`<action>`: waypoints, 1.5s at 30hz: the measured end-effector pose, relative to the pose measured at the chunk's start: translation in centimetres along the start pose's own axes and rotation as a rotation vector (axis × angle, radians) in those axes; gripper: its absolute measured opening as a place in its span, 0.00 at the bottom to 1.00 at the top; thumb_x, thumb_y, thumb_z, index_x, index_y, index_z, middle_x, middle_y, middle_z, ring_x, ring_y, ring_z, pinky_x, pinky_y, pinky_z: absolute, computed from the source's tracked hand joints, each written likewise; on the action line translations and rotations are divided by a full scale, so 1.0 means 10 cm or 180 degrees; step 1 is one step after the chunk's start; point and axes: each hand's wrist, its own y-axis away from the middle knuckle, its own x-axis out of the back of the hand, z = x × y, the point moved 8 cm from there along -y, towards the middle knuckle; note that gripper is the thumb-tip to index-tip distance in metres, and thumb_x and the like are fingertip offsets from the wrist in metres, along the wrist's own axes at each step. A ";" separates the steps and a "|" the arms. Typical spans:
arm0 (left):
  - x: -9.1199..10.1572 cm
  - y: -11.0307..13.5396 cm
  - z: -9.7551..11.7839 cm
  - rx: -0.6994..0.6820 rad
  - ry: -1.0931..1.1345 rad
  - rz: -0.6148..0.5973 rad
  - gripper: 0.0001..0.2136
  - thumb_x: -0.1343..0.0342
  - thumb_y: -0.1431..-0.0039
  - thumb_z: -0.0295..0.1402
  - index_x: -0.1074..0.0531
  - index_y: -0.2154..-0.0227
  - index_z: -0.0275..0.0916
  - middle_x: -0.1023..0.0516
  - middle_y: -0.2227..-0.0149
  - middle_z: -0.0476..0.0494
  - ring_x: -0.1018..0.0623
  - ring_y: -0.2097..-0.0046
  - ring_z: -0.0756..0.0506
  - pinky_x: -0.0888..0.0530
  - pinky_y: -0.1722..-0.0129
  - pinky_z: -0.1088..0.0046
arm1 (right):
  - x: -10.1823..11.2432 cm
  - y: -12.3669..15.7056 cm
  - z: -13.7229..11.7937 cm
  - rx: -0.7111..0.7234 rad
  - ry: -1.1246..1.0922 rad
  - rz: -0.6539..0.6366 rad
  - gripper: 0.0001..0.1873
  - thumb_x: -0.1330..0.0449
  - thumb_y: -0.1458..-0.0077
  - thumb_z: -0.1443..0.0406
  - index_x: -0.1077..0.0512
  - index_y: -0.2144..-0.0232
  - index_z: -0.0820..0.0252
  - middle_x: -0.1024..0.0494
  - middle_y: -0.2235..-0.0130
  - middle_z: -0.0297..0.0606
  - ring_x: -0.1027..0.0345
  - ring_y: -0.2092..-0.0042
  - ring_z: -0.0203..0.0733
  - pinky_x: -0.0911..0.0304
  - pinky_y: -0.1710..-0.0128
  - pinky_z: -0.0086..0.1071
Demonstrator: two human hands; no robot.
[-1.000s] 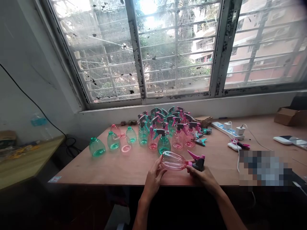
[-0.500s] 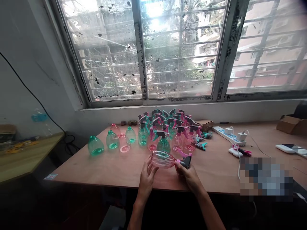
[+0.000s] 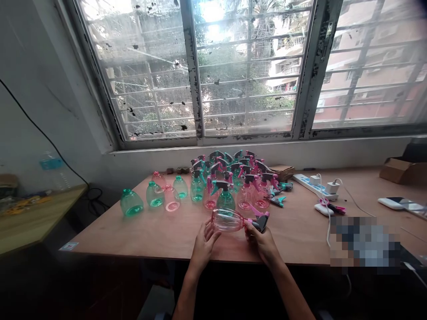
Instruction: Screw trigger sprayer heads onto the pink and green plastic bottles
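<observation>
Standing near the tabletop (image 3: 140, 238). Pink bottle (image 3: 228, 220) held on its side above the near edge, roughly midway along it: base to the left, neck to the right. Left hand (image 3: 204, 244): fingers curved about the base end, thumb below. Right hand (image 3: 265, 246): thumb and fingers drawn in narrow at the neck, by the black-and-pink spray head (image 3: 263, 222), its trigger (image 3: 257, 212) up, on the far side.

Toward the far edge: a packed group of bottles (image 3: 247, 195) with heads on, a green bottle (image 3: 226, 199) foremost, just behind the held one. Toward the left edge: five headless bottles (image 3: 155, 196), upright. Right of the group: loose spray heads (image 3: 277, 201) lying down.

Technique, my judgement: the step in hand is at the joint of neck and head. Keep both in one line so any thread meets squarely; steady the body without squeezing, since the clear wall may give; turn by the collar rather than the trigger; ease off at firm resistance. The right thumb covers most of the joint, so I cannot tell how well it is seated
</observation>
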 end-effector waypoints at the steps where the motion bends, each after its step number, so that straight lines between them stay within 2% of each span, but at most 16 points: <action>1: -0.01 -0.01 0.00 0.0015 -0.0021 -0.0043 0.17 0.40 0.33 0.35 0.29 0.44 0.38 0.25 0.43 0.38 0.21 0.46 0.38 0.22 0.48 0.52 | 0.01 -0.01 0.01 0.0000 0.0006 0.0013 0.11 0.39 0.32 0.60 0.26 0.56 0.62 0.23 0.65 0.32 0.29 0.73 0.33 0.30 0.75 0.28; 9: -0.01 -0.28 -0.09 0.0180 -0.0393 -0.0038 0.15 0.41 0.32 0.36 0.28 0.46 0.37 0.23 0.46 0.39 0.20 0.50 0.40 0.20 0.52 0.56 | 0.06 -0.03 -0.08 0.0130 0.0210 -0.0074 0.08 0.37 0.34 0.63 0.26 0.57 0.63 0.23 0.67 0.29 0.30 0.74 0.32 0.30 0.75 0.27; 19: -0.15 -0.21 -0.01 -0.0192 -0.0083 -0.0403 0.17 0.40 0.32 0.35 0.29 0.44 0.38 0.25 0.43 0.38 0.21 0.46 0.38 0.22 0.48 0.52 | 0.18 -0.12 0.06 -0.0055 0.0092 0.0008 0.13 0.38 0.33 0.60 0.27 0.51 0.62 0.21 0.58 0.37 0.24 0.66 0.39 0.25 0.68 0.34; 27: -0.10 -0.20 0.04 -0.0238 0.0085 -0.0331 0.18 0.40 0.33 0.34 0.30 0.42 0.38 0.27 0.40 0.37 0.23 0.44 0.37 0.24 0.45 0.49 | 0.10 0.00 -0.08 0.0197 0.0214 -0.0148 0.09 0.35 0.35 0.64 0.26 0.56 0.62 0.23 0.68 0.29 0.29 0.73 0.34 0.30 0.73 0.29; 29: -0.12 -0.18 0.07 -0.0213 0.0139 -0.0416 0.22 0.37 0.35 0.35 0.32 0.40 0.39 0.26 0.40 0.38 0.23 0.42 0.36 0.26 0.42 0.48 | 0.07 0.01 -0.11 0.0224 0.0239 -0.0169 0.08 0.35 0.36 0.64 0.26 0.57 0.63 0.23 0.69 0.28 0.30 0.74 0.33 0.31 0.74 0.28; 32: -0.17 -0.14 0.08 -0.0173 0.0242 -0.0606 0.34 0.31 0.43 0.37 0.36 0.35 0.43 0.26 0.38 0.39 0.26 0.37 0.34 0.31 0.35 0.52 | 0.08 0.00 -0.11 0.0230 0.0237 -0.0146 0.08 0.36 0.35 0.63 0.26 0.57 0.63 0.23 0.69 0.29 0.30 0.75 0.33 0.32 0.75 0.28; 35: -0.18 -0.12 0.06 -0.0140 0.0271 -0.0675 0.43 0.28 0.49 0.37 0.42 0.32 0.47 0.34 0.31 0.38 0.32 0.32 0.33 0.33 0.33 0.54 | 0.09 0.00 -0.11 0.0218 0.0213 -0.0120 0.09 0.37 0.34 0.62 0.26 0.57 0.62 0.23 0.68 0.29 0.31 0.75 0.32 0.32 0.76 0.27; 37: -0.17 -0.12 0.07 -0.0112 0.0232 -0.0641 0.46 0.28 0.49 0.38 0.45 0.30 0.47 0.38 0.29 0.36 0.31 0.32 0.32 0.31 0.35 0.53 | 0.09 0.01 -0.12 0.0215 0.0200 -0.0123 0.10 0.35 0.35 0.61 0.26 0.57 0.62 0.23 0.68 0.29 0.31 0.75 0.33 0.33 0.76 0.27; 39: -0.16 -0.13 0.09 -0.0098 0.0172 -0.0614 0.43 0.29 0.47 0.40 0.43 0.31 0.45 0.33 0.33 0.34 0.27 0.36 0.31 0.30 0.36 0.51 | 0.08 0.03 -0.15 0.0205 0.0203 -0.0130 0.13 0.31 0.39 0.60 0.26 0.57 0.62 0.24 0.71 0.28 0.32 0.75 0.33 0.35 0.75 0.27; 42: -0.17 -0.13 0.13 -0.0114 0.0122 -0.0668 0.33 0.31 0.44 0.41 0.34 0.37 0.41 0.23 0.41 0.35 0.24 0.39 0.31 0.29 0.37 0.50 | 0.07 0.05 -0.17 0.0185 0.0203 -0.0109 0.18 0.27 0.44 0.60 0.25 0.57 0.63 0.24 0.74 0.27 0.32 0.75 0.33 0.36 0.74 0.27; 43: -0.18 -0.13 0.14 -0.0126 0.0131 -0.0711 0.33 0.30 0.45 0.40 0.33 0.38 0.41 0.22 0.42 0.35 0.24 0.39 0.31 0.30 0.37 0.51 | 0.07 0.05 -0.17 0.0180 0.0193 -0.0100 0.17 0.28 0.44 0.60 0.25 0.57 0.63 0.23 0.73 0.27 0.32 0.75 0.33 0.36 0.74 0.27; 45: -0.20 -0.12 0.13 -0.0153 0.0168 -0.0792 0.37 0.28 0.47 0.37 0.36 0.35 0.44 0.25 0.39 0.36 0.26 0.36 0.32 0.31 0.36 0.51 | 0.08 0.04 -0.15 0.0166 0.0153 -0.0086 0.14 0.31 0.40 0.60 0.26 0.57 0.62 0.23 0.70 0.28 0.32 0.75 0.32 0.35 0.75 0.27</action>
